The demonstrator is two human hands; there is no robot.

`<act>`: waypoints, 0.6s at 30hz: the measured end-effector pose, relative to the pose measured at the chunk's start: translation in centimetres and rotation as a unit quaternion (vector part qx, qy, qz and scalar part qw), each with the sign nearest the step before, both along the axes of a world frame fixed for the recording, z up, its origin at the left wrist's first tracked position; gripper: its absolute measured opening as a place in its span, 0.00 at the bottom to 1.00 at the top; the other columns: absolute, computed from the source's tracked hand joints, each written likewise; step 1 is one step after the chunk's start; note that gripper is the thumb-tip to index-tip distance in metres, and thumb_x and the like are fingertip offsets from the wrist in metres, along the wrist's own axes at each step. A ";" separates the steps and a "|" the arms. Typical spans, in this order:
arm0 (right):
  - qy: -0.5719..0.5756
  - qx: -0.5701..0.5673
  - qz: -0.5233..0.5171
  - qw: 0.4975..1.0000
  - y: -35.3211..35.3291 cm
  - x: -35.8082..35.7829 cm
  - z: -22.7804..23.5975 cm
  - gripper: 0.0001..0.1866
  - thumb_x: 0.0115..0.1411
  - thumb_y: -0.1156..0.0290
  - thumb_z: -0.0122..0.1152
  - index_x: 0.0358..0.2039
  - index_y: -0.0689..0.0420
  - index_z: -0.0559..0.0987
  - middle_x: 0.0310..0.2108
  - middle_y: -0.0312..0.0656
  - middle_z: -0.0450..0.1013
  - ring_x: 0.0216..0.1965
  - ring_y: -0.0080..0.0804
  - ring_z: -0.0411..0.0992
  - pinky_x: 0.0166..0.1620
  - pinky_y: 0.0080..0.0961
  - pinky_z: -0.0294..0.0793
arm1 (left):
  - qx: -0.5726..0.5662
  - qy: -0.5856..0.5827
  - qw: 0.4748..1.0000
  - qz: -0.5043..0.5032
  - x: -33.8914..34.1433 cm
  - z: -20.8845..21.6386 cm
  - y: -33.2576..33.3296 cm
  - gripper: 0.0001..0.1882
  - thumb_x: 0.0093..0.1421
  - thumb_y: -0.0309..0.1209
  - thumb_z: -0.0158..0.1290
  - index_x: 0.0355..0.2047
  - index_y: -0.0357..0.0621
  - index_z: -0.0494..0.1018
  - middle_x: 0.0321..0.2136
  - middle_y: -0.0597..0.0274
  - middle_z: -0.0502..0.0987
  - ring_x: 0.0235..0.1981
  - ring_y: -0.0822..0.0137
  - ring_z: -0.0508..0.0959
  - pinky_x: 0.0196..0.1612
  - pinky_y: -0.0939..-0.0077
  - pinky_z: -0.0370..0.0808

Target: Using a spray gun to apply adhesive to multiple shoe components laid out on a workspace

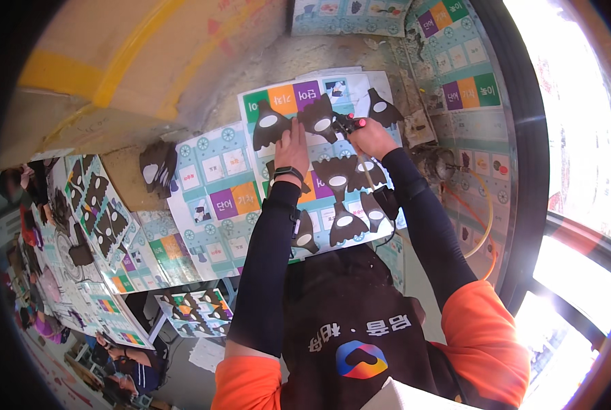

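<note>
My left hand [292,149] lies with its fingers stretched out on a printed sheet, between two flat black cut pieces. One black piece with a white oval [268,134] is left of its fingertips, the other scallop-edged piece [315,111] right of them. My right hand [373,139] is closed around a small black tool with pink-red knobs [346,124], which looks like a spray gun. Its front end is beside the right piece; whether it touches is unclear. More such black pieces [337,171] lie spread nearer me on the colourful printed board [213,171].
A stack of black pieces [156,167] lies left of the board. A cardboard box [134,61] rises at the far left. At right, a metal cup-like container [436,164] stands near yellow and orange hoses [486,229]. Other people [124,369] sit at lower left.
</note>
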State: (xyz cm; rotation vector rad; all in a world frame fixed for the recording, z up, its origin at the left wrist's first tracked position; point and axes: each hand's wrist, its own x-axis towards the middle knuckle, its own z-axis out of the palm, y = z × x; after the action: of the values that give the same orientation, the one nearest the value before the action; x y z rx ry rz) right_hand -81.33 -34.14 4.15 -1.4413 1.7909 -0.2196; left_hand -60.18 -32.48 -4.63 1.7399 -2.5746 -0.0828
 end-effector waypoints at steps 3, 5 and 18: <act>-0.093 0.067 0.043 0.993 -0.3 0.5 1.0 0.13 0.50 0.68 0.50 0.30 0.65 0.76 0.23 0.55 0.73 0.29 0.53 0.74 0.36 0.41 0.72 | 0.008 0.003 1.000 0.006 0.3 0.0 0.2 0.29 0.54 0.24 0.44 0.59 0.38 0.60 0.63 0.61 0.55 0.49 0.62 0.64 0.48 0.69 0.67; -0.068 0.030 -0.099 0.992 -0.3 1.0 1.8 0.11 0.50 0.69 0.51 0.26 0.64 0.76 0.22 0.56 0.73 0.28 0.52 0.74 0.35 0.39 0.73 | 0.005 0.007 1.000 0.004 0.2 0.0 0.0 0.29 0.54 0.24 0.44 0.59 0.38 0.60 0.63 0.61 0.55 0.49 0.61 0.64 0.48 0.68 0.67; -0.264 0.004 -0.284 0.922 5.5 -7.9 5.1 0.10 0.44 0.74 0.57 0.29 0.64 0.77 0.25 0.40 0.75 0.23 0.27 0.72 0.17 0.23 0.69 | 0.033 0.123 0.992 0.006 -8.1 2.8 -0.5 0.19 0.49 0.29 0.56 0.42 0.42 0.70 0.41 0.56 0.71 0.45 0.55 0.69 0.46 0.60 0.69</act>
State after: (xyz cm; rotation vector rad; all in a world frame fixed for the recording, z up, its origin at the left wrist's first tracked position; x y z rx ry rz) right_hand -89.24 -28.61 9.24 -0.7151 1.6883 -0.8150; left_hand -68.23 -33.01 -1.83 1.6465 -2.4089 -0.3621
